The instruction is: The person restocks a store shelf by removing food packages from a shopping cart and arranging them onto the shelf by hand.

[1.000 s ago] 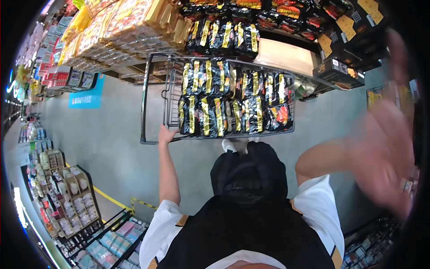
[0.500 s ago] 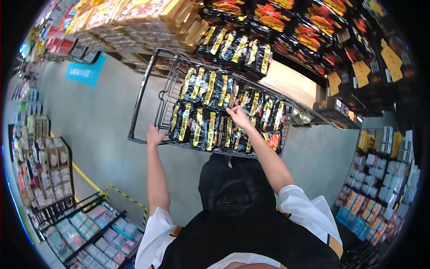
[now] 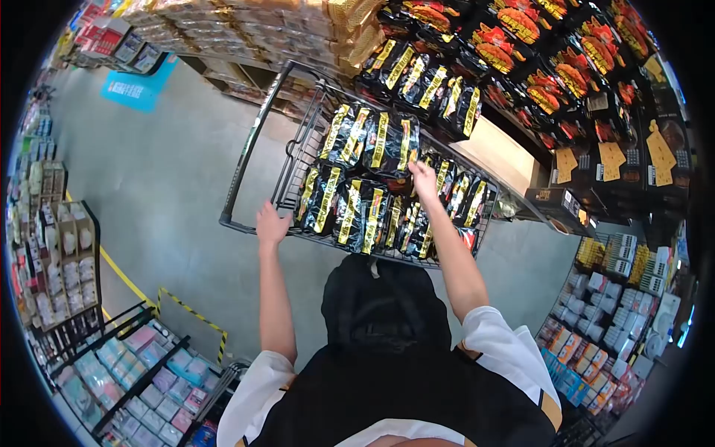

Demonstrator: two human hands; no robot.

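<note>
Left hand (image 3: 272, 223) by the near handle-end corner of the cart (image 3: 248, 146), thumb and fingers spread apart, gripping nothing visible; contact with the rim hard to tell. Black packs (image 3: 322, 198) with yellow bands stand in two rows in the cart, pressed close together. Far-row pack (image 3: 390, 144) sits right by the right hand's fingertips. Right hand (image 3: 424, 183) reaches over the near row, fingers curled in at that pack's near right edge; can't tell if they're clamped on it. Packs look like glossy film: probably soft, crinkly, a bit slippery, moderate weight, contents maybe crushable. Best hold likely broad, palms on both sides or underneath; a corner pinch could slip or tear film.
</note>
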